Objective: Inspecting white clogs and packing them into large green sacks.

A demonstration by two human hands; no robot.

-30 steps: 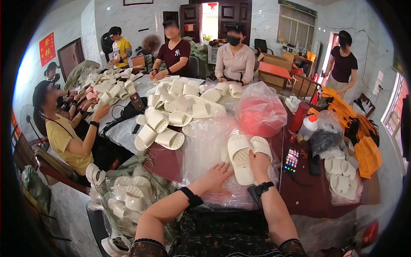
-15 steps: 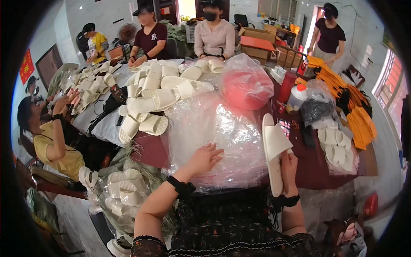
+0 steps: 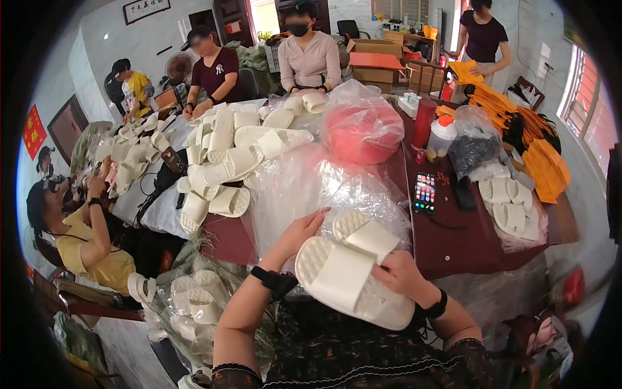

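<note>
A pair of cream slide slippers (image 3: 334, 272) is held in front of my body. My right hand (image 3: 403, 277) grips the two together, its thumb and fingers near the straps. The nearer slipper overlaps the other, and both lie tilted with their quilted insoles showing. My left hand (image 3: 303, 232) is just beyond the nearer slipper's toe, fingers stretched out over the stack of clear plastic bags (image 3: 285, 178). Whether it touches the bags or pinches an edge is hard to see. Part of the stack is hidden behind the slippers.
A heap of cream slippers (image 3: 227, 159) lies at left on the table. A pink bundle in clear plastic (image 3: 361, 129) sits beyond the bags. A phone (image 3: 425, 192), a bottle (image 3: 442, 137) and bagged slippers (image 3: 508, 207) are to the right. Co-workers sit across and left.
My right hand has turned the slippers from edge-on at the right to face up in front of me, bringing them left. My left hand has turned onto its edge. The view has shifted slightly.
</note>
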